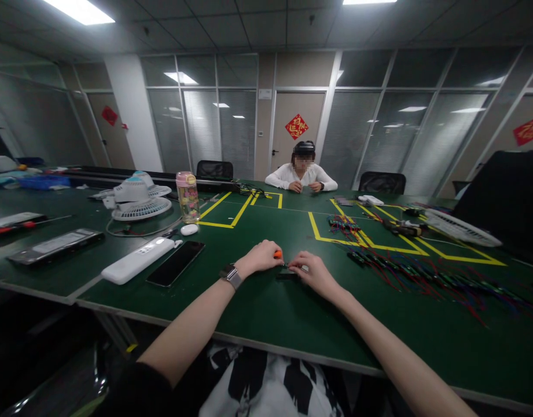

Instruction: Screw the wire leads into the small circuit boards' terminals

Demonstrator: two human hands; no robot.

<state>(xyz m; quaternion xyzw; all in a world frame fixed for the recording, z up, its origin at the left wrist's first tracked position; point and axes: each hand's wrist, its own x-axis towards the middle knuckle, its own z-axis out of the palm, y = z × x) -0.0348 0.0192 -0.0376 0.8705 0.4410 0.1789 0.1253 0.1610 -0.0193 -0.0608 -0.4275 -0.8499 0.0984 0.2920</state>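
My left hand [261, 258], with a watch on its wrist, is closed round a small tool with an orange handle [278, 254]; its tip is too small to make out. Close beside it, the fingers of my right hand [312, 271] are pinched together over a small dark flat piece [286, 276] on the green table. What exactly the right fingertips grip is mostly hidden by the fingers. Both hands nearly meet low over the tabletop, in the middle of the head view.
Left of my hands lie a black phone [176, 264], a white power strip [138, 260] and a pink-lidded bottle [188, 197]. A fan [140, 200] stands farther left. Small circuit boards with wires [426, 278] spread out on the right. Another person [303, 171] sits opposite.
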